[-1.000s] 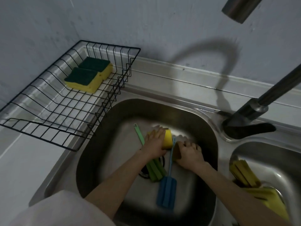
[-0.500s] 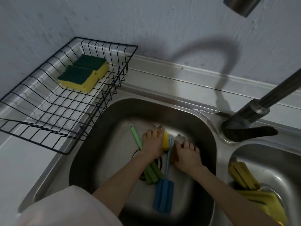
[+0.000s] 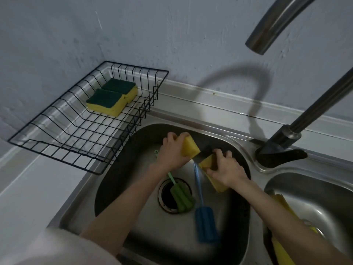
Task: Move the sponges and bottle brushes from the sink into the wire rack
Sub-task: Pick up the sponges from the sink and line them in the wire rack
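Both hands are down in the sink [image 3: 107,192] and each has a sponge: the left hand [image 3: 172,153] curls its fingers round a yellow sponge [image 3: 190,149] near the basin's far rim, its scrubbing side hidden, and the right hand [image 3: 227,170] clamps another sponge [image 3: 207,163], which the palm mostly covers, so only yellow corners poke out either side of that grip. Two sponges in hand, then, and two more, green tops up, touching each other in the rack's [image 3: 57,138] far corner [image 3: 112,98], the rack itself standing on the counter [image 3: 28,188] at the sink's left rim. Two brushes lie on the basin floor: the green brush [image 3: 181,197] has its head over the drain and its handle runs under the left wrist, partly hidden; the blue brush [image 3: 205,222] lies just right of it, blurred, its handle tip lost between the hands. At the right edge, something yellow [image 3: 280,251] sits in a second basin, cut off and behind the right forearm, too unclear to name. The tap [image 3: 282,142] rises at the far right, its spout cut off at the top.
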The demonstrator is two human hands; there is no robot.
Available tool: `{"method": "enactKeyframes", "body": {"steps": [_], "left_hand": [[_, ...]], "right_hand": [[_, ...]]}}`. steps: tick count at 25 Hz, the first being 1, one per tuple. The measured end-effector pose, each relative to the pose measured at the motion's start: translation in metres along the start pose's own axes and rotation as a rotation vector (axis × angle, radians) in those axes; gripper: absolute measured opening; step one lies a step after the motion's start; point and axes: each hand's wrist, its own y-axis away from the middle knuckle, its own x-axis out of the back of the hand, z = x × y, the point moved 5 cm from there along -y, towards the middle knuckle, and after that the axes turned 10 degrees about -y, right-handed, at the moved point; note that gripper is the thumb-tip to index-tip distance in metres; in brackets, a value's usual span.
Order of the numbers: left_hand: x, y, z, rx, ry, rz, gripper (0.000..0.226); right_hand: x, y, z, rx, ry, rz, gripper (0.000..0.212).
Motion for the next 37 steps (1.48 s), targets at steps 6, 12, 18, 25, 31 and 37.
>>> {"method": "enactKeyframes", "body": {"steps": [6,12,18,25,31,37], "left_hand": [[0.063,0.019,0.015,-0.114,0.157,0.204,0.073],[0.139,0.056,0.004,-0.071,0.28,0.468,0.077],[0.177,0.087,-0.041,0.043,0.248,0.563,0.08],[0.194,0.113,-0.11,0.196,0.336,0.698,0.068],[0.194,0.137,-0.16,0.356,0.358,0.813,0.066],[0.188,0.146,-0.197,0.433,0.371,0.928,0.067]], "right_hand": [[0.042,0.02,-0.038,0.115,-0.06,0.154,0.063],[0.086,0.038,-0.085,0.29,-0.161,0.23,0.063],[0.102,0.043,-0.139,0.446,-0.153,0.221,0.063],[0.101,0.035,-0.205,0.559,-0.295,0.228,0.048],[0.081,0.015,-0.25,0.598,-0.345,0.183,0.043],[0.032,-0.016,-0.274,0.621,-0.316,0.176,0.038]]}}
